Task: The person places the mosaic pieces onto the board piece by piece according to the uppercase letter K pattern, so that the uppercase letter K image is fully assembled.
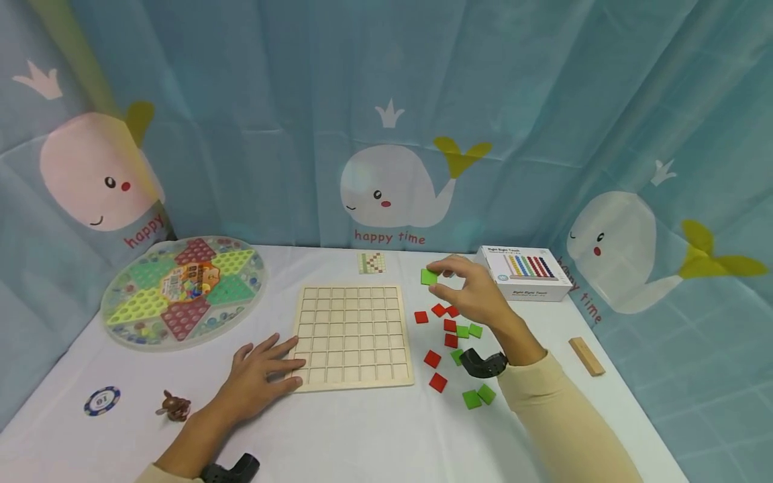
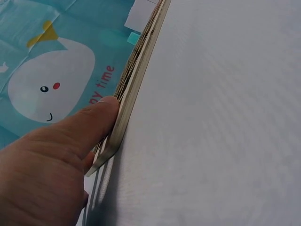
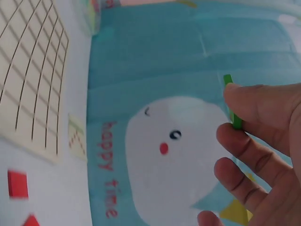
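My right hand pinches a green square tile between thumb and fingers, raised to the right of the wooden grid board. In the right wrist view that green tile appears edge-on. My left hand lies with spread fingers against the board's left edge. From the left wrist view, a fingertip of the left hand touches the edge of the board. Right of the board are scattered several red tiles and several green tiles.
A small pattern card lies behind the board. At the back right stands a white box, with a wooden block nearer. To the left are a round Chinese checkers board, a poker chip and a brown figurine.
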`<state>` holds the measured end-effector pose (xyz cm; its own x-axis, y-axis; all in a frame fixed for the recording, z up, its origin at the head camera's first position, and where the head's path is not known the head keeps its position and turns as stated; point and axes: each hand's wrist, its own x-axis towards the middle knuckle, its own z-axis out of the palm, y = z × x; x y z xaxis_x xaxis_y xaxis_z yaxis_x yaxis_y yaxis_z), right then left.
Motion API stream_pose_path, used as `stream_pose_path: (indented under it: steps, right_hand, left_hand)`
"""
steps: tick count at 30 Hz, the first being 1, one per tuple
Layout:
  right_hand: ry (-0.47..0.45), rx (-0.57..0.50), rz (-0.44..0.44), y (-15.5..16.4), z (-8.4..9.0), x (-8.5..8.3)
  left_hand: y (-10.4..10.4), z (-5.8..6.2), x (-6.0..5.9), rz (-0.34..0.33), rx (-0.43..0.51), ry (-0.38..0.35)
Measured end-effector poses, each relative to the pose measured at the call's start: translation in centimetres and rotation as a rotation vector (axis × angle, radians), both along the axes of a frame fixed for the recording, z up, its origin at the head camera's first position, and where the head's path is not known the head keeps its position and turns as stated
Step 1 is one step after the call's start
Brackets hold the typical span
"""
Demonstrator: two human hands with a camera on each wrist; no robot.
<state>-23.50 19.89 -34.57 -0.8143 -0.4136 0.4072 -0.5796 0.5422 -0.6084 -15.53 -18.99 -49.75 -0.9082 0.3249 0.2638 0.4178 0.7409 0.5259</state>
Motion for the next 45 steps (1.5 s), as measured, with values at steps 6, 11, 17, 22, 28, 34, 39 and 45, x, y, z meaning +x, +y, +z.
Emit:
stream_pose_path:
  steps: [6,11,17,22,28,34,39,45]
  right_hand:
    - [-0.028,-0.057,0.034,-3.6,-0.7,-1.7]
    - [-0.062,-0.113,0.058,-6.4,-1.4,-3.1]
    - [-0.125,-0.137,0.054,-9.3,-3.0,-4.5]
    - [-0.183,-0.129,0.033,-12.0,-4.9,-5.5]
    - [-0.241,-0.068,-0.017,-14.9,-7.8,-6.6]
    - [-0.346,-0.076,-0.053,-16.3,-10.4,-7.1]
    - [-0.348,-0.056,-0.054,-16.9,-11.6,-7.5]
    - [-0.306,0.015,-0.062,-18.1,-12.3,-7.9]
  left_hand:
    - [-0.3,0.2,0.3,0.004,0.010,-0.003]
    - [-0.2,0.0,0.2,-0.002,0.021,0.020]
    - [-0.2,-0.3,-0.1,-0.004,0.018,0.031]
    - [-0.6,-0.2,0.0,0.012,-0.010,0.007]
    - [-0.8,-0.4,0.2,0.019,-0.003,0.004]
    - [-0.4,-0.5,0.0,0.002,0.007,0.030]
    - [-0.1,-0.6,-0.1,-0.005,0.007,0.048]
    - [-0.1,-0.6,0.0,0.000,0.004,0.049]
